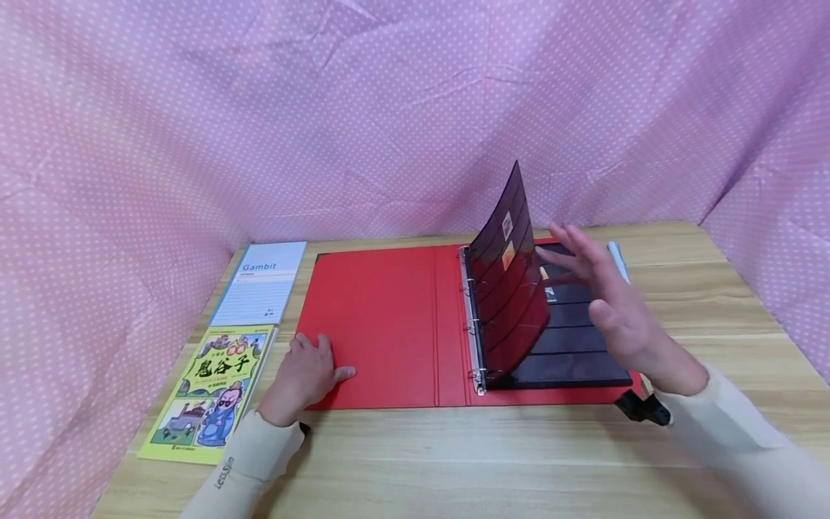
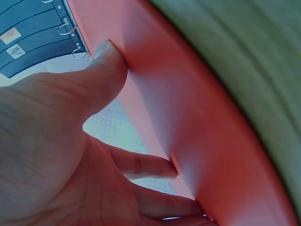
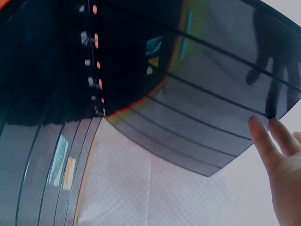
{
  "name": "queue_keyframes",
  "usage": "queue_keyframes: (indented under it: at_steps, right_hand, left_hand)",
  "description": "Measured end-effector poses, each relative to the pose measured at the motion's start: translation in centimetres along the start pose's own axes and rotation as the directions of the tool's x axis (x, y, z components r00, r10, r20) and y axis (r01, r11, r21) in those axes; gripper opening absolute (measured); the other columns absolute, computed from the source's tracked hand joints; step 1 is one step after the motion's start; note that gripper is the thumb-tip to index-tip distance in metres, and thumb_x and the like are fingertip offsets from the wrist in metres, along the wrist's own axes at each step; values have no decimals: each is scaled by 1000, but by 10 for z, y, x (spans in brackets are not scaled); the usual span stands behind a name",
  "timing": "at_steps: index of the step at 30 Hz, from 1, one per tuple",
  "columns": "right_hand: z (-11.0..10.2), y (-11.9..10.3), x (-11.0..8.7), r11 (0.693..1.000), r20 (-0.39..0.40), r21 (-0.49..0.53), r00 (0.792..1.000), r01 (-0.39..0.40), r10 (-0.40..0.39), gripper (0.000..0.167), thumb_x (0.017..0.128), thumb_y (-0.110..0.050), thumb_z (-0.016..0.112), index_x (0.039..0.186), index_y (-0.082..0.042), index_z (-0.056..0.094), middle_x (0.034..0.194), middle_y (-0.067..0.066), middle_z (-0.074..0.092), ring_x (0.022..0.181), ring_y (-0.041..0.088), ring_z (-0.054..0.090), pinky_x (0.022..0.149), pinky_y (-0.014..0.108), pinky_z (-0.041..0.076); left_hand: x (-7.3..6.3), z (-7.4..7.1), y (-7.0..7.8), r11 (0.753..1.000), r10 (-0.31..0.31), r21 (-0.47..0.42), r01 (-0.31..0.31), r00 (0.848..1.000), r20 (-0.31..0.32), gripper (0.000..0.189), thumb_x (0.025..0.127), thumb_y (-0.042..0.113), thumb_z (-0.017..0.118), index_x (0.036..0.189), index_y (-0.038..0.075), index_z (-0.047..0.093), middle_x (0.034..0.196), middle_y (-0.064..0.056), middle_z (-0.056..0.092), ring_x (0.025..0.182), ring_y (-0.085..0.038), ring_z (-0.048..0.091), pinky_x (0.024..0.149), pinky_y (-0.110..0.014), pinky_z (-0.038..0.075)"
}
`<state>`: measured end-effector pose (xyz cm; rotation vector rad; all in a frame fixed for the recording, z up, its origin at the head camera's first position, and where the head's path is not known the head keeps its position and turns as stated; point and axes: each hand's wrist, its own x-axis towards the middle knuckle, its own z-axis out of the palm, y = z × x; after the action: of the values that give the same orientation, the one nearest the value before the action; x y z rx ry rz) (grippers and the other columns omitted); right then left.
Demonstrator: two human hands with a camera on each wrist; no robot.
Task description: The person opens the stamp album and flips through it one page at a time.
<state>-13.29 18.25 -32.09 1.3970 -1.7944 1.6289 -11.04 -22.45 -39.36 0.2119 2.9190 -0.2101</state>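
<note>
Head view: binder (image 1: 382,317) opened out flat on the middle of the counter (image 1: 415,461), plain red cover to the left, rings (image 1: 474,339) down the centre, dark pages to the right. Standing up from the rings, bowed, a raised page (image 1: 512,303) with two stamps (image 1: 509,254). Flat beneath, a lower page (image 1: 573,339), partly behind the raised page and the fingers; small prints on it, too cut into to make out.

Hands well apart, neither clamped on anything. Left hand (image 1: 311,371) spread on the cover at its outer edge, thumb on the red inside. In the left wrist view, thumb and fingertips against the red surface, lowest fingers cropped, rings and stamps squeezed into the upper corner. Right hand (image 1: 612,310) lifted beside the free edge of the raised page, fingers extended and parted. Right wrist view: fingertips right at that edge, dark reflections in the gloss, hand cropped at the side; cannot tell whether touching.

Further out, at left, a notebook (image 1: 259,288) marked "Gambit", then a comic (image 1: 207,393), smallest lettering unreadable. Beyond the right hand, a pale blue strip (image 1: 617,258), partly hidden. Sleeves (image 1: 726,425) cut off below. Behind everything, pink dotted cloth (image 1: 415,130).
</note>
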Motion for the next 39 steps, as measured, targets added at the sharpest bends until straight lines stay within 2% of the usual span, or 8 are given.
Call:
queue_keyframes:
  at_steps: [6, 12, 18, 23, 28, 31, 34, 39]
  right_hand:
    - [18, 3, -1, 997, 77, -43, 994, -70, 73, 71, 100, -39, 40, 146, 9, 13, 150, 25, 22, 129, 35, 40, 102, 32, 36]
    - [33, 7, -12, 963, 203, -113, 943, -246, 265, 67, 101, -40, 39, 150, -2, 15, 152, 16, 23, 130, 33, 39, 100, 34, 40]
    - [45, 12, -29, 865, 294, -249, 817, -435, 496, 59, 99, -17, 48, 151, -21, 21, 150, -2, 32, 131, 20, 39, 100, 42, 39]
    - [54, 13, -40, 774, 364, -396, 689, -495, 627, 52, 99, -30, 49, 148, -32, 30, 151, -15, 26, 136, 10, 26, 105, 43, 33]
    - [63, 16, -45, 741, 418, -471, 619, -478, 665, 48, 97, -46, 48, 142, -31, 42, 152, -16, 24, 138, 6, 20, 107, 43, 29]
    - [67, 17, -43, 730, 429, -508, 600, -457, 675, 51, 96, -49, 48, 141, -26, 45, 152, -12, 25, 139, 8, 18, 109, 48, 21]
    - [71, 16, -40, 712, 437, -556, 578, -428, 689, 51, 97, -48, 46, 141, -22, 47, 152, -8, 27, 140, 11, 18, 109, 53, 17]
    - [75, 17, -36, 701, 454, -597, 555, -390, 697, 49, 98, -45, 46, 139, -18, 49, 151, -4, 31, 140, 15, 21, 109, 53, 18]
  left_hand:
    - [1, 1, -1, 1000, -10, -8, 10, 1000, 10, 77, 78, 50, 72, 116, -12, 46, 112, -39, 45, 101, -48, 48, 81, -48, 51]
    - [3, 2, 1, 1000, -16, -13, 16, 1000, 6, 76, 77, 50, 73, 114, -11, 47, 108, -37, 46, 99, -46, 49, 78, -47, 52]
    - [7, -4, -11, 985, -11, -171, 25, 996, 85, 73, 81, 48, 69, 120, -9, 46, 105, -31, 49, 97, -42, 48, 75, -48, 52]
    - [11, -29, -33, 919, 46, -394, 1, 993, 110, 62, 94, 37, 57, 134, -6, 42, 123, -27, 51, 109, -43, 49, 87, -54, 46]
    - [13, -58, -39, 849, 115, -516, -112, 993, -27, 62, 99, 39, 45, 143, -3, 32, 142, -24, 36, 128, -44, 34, 101, -58, 31]
    - [15, -66, -29, 831, 123, -537, -143, 990, -73, 67, 97, 46, 46, 147, 5, 28, 147, -18, 32, 132, -40, 30, 103, -57, 29]
    - [19, -62, -10, 853, 161, -493, -170, 985, -60, 71, 94, 49, 50, 150, 11, 26, 149, -16, 29, 134, -40, 27, 102, -59, 28]
    - [25, -42, 25, 929, 216, -331, -164, 968, 127, 77, 91, 51, 55, 152, 21, 21, 152, -21, 20, 133, -49, 22, 99, -64, 30]
